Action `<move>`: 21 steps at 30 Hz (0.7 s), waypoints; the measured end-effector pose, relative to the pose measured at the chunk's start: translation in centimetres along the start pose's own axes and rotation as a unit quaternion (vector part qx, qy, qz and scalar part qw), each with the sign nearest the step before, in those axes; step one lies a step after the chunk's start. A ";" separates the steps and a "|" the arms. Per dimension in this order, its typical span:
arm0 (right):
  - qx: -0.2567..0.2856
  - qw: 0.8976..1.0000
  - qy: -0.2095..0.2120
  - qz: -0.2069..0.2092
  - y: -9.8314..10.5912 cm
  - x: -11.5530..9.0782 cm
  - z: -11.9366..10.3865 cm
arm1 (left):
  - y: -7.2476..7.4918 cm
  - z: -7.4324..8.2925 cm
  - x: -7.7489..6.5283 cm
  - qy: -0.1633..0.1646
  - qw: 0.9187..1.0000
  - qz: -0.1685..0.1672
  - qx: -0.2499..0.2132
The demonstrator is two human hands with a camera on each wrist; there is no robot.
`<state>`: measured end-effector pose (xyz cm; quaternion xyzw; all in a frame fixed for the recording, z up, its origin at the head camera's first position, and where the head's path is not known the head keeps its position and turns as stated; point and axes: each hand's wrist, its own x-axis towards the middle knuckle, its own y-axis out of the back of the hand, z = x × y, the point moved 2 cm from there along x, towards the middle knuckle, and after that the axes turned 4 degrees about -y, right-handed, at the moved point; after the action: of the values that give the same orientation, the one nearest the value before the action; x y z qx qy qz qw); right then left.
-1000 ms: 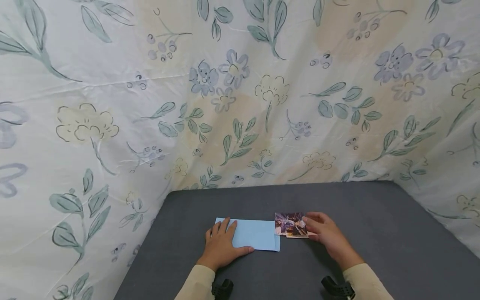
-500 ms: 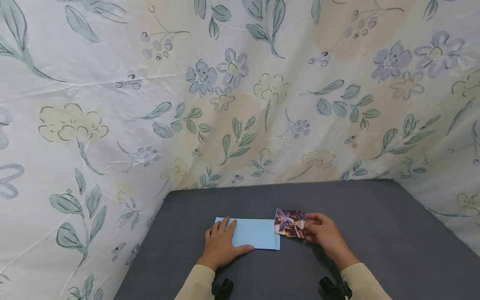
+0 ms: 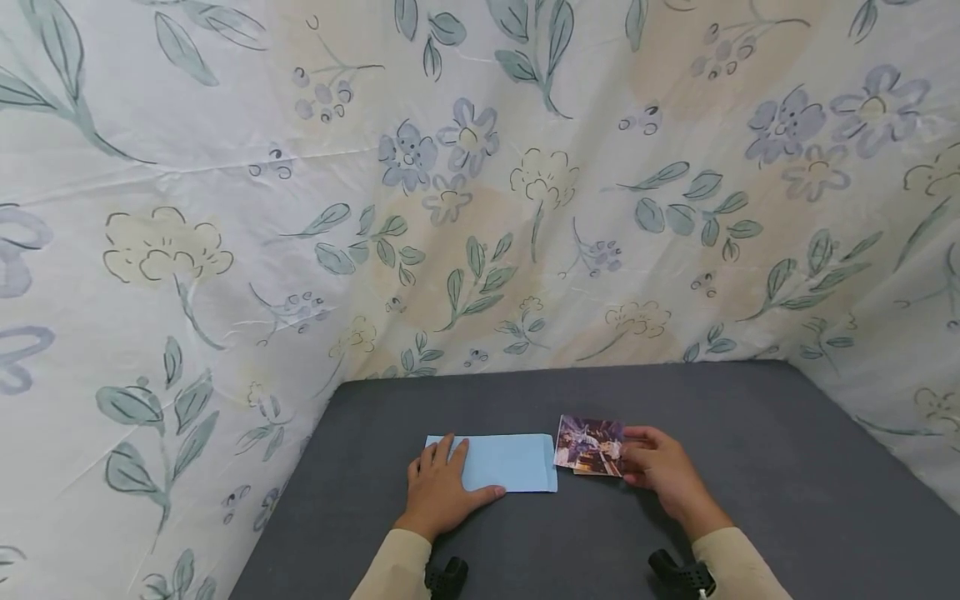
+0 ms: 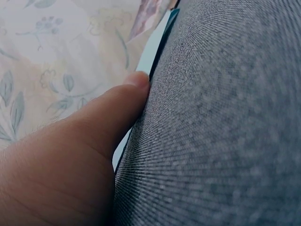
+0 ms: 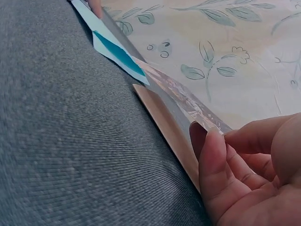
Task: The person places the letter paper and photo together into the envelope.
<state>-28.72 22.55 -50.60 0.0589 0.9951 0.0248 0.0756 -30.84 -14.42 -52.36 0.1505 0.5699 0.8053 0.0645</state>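
Observation:
A light blue envelope lies flat on the dark table. My left hand rests on its left part, fingers spread and thumb along the near edge. In the left wrist view the thumb presses on the envelope's edge. Just beyond the envelope's right end, my right hand pinches a colourful photo print by its right side. A second, brownish card shows beneath the print in the right wrist view. There the envelope's open end gapes, facing the cards.
The grey cloth-covered table extends around both hands. A floral curtain hangs behind it and along both sides. Dark wrist devices sit on both wrists, such as the left strap.
My right hand has drawn the print and card slightly right, off the envelope's end they overlapped before. The print has tilted relative to the card below. The left hand stays almost still.

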 end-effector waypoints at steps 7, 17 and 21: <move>0.001 1.000 0.005 -0.007 -0.5 0.2 0.2 | 0.0 -0.2 0.4 0.004 1.000 0.000 -0.001; -0.008 1.000 0.007 -0.015 -1.2 -0.2 -0.3 | -0.1 -0.3 0.4 0.002 1.000 0.010 -0.003; -0.009 1.000 0.005 -0.015 -1.2 -0.2 -0.3 | -0.1 -0.2 0.4 0.000 1.000 0.011 -0.006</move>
<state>-28.67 21.29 -50.32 0.0436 0.9959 0.0327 0.0719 -31.27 -14.51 -52.45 0.1564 0.5637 0.8091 0.0567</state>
